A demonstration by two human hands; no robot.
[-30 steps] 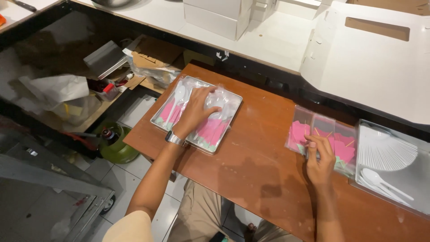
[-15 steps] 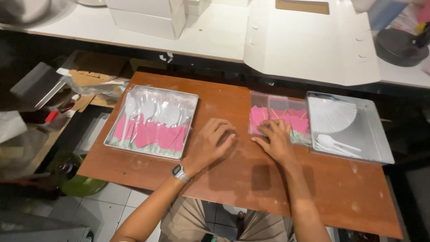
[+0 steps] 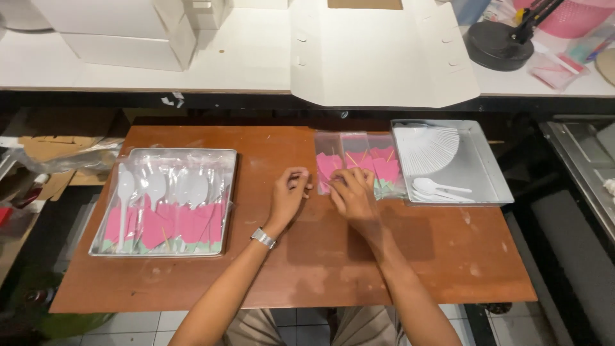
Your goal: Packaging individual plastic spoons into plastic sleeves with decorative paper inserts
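Observation:
On a brown wooden table (image 3: pixel 333 256), my left hand (image 3: pixel 287 195) rests with curled fingers just left of a stack of clear bags holding pink napkins (image 3: pixel 375 168). My right hand (image 3: pixel 352 192) lies on the front left corner of that stack, its fingers bent on the plastic. Whether it grips a bag cannot be told. A metal tray (image 3: pixel 102 238) at the left holds packed sets of white plastic spoons and pink napkins (image 3: pixel 168 208). A second metal tray (image 3: pixel 487 173) at the right holds fanned white plastic spoons (image 3: pixel 426 148) and loose ones.
A white counter (image 3: pixel 243 57) runs behind the table with white boxes (image 3: pixel 122 32), a flat unfolded white carton (image 3: pixel 378 54), a black lamp base (image 3: pixel 498 43) and a pink basket (image 3: pixel 570 14). Cardboard and plastic clutter (image 3: pixel 45 160) lies on the floor at the left.
My left hand left the left tray and came across to the middle of the table beside my right hand. The view swung right and centred on the table.

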